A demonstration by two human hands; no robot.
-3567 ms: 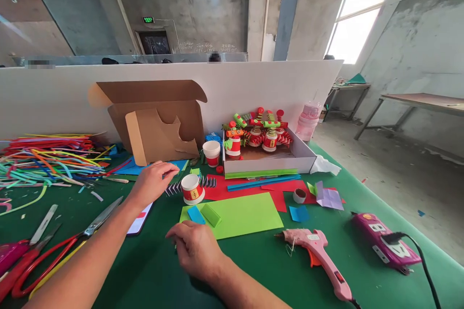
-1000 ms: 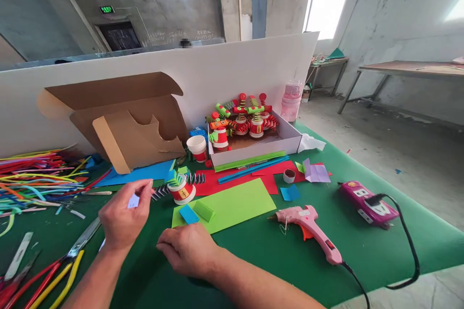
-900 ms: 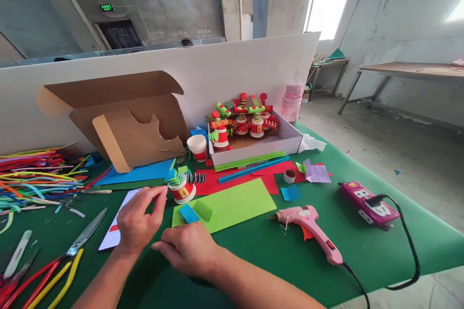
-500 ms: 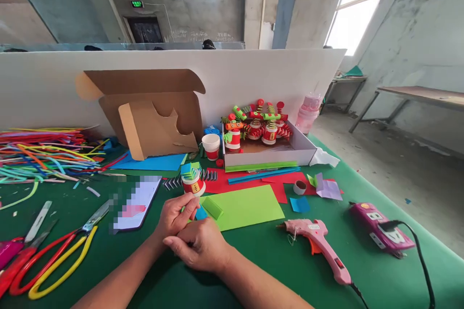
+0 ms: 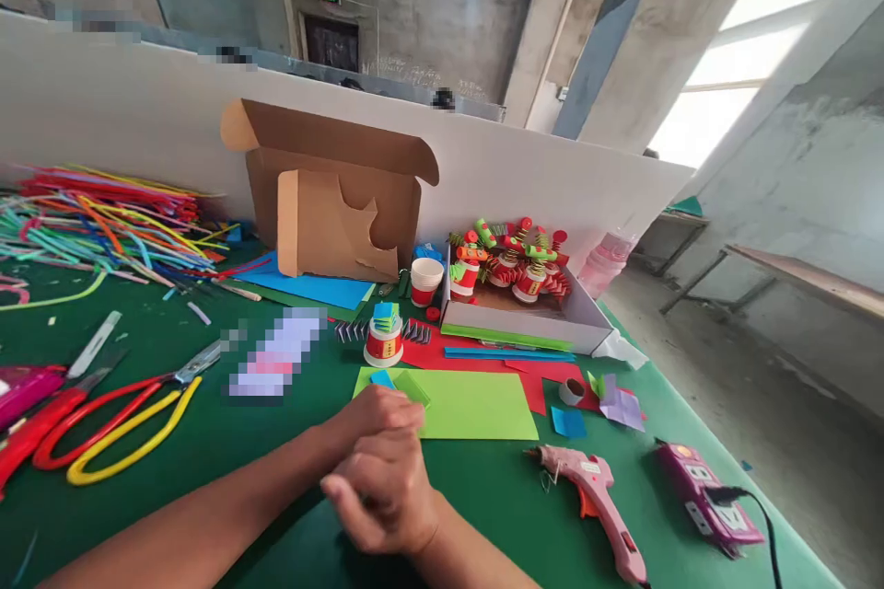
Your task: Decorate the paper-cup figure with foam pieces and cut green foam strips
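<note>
My left hand (image 5: 378, 414) is closed at the near edge of the light green sheet (image 5: 476, 400), its fingers curled. Just below and touching it is my right hand (image 5: 387, 483), also with curled fingers; what either holds, if anything, is hidden. Beyond them an upside-down red and white paper cup (image 5: 383, 345) stands on the table, with folded blue and green paper (image 5: 385, 317) on top and zigzag dark strips at both sides. A small blue piece (image 5: 382, 378) and a folded green piece (image 5: 412, 388) lie beside my left hand.
Scissors (image 5: 186, 373) and a phone (image 5: 276, 354) lie left. Pipe cleaners (image 5: 103, 230) are heaped at the far left. A pink glue gun (image 5: 590, 488) and purple power strip (image 5: 711, 497) lie right. A box (image 5: 525, 322) of finished figures stands behind, beside stacked cups (image 5: 426, 279).
The view has tilted and shifted. My left hand has moved away from the decorated cup and curled closed above my right hand.
</note>
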